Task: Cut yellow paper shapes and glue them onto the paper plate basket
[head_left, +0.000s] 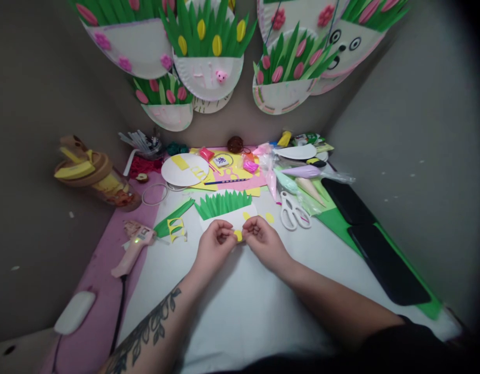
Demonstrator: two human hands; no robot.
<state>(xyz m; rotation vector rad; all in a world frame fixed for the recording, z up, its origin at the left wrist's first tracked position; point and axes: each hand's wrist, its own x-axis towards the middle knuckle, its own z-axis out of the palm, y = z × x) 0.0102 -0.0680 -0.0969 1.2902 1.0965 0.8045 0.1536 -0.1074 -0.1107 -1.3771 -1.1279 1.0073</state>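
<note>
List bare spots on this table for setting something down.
White sheet between left forearm and right forearm; patch bordered by right forearm, white scissors and black slabs; narrower strip between glue gun and left forearm. Crowded: the back, with filled bags and white disc.

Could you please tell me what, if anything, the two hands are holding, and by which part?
A small yellow paper cutout, held at its side edges: the left hand pinches one side, the right hand the other.

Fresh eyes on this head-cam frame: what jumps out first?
Decorated white plates crowd the top of the view. At centre, the left hand and right hand pinch a small yellow piece near a green fringe. A pink glue gun lies at left.
</note>
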